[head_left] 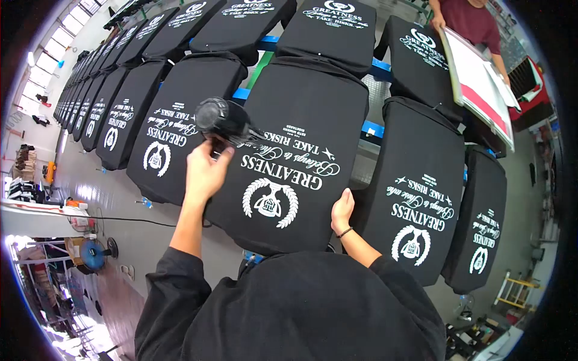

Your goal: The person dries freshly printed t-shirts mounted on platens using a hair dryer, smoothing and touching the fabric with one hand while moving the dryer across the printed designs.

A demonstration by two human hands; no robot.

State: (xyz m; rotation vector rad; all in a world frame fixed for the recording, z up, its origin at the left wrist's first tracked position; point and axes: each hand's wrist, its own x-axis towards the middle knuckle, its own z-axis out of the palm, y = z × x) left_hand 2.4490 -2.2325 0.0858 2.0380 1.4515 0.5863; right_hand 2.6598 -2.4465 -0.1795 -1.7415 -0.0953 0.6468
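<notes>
My left hand (208, 166) is wrapped round the handle of a black blower, likely a hair dryer (221, 117), held above the left part of a black shirt (301, 99). The shirt lies stretched over a board and bears a white print (270, 201) of a wreath and lettering. At the shirt's right edge rests my right hand (342, 212), thumb up and a dark band at the wrist. Its fingers are partly hidden, curled at the board's side.
More black printed shirts (415, 192) on boards stand on both sides and in a second row behind. At the upper right a person (466, 21) holds a framed screen (478, 84). A dark cable (138, 221) runs left. A blue fan (93, 255) stands at the lower left.
</notes>
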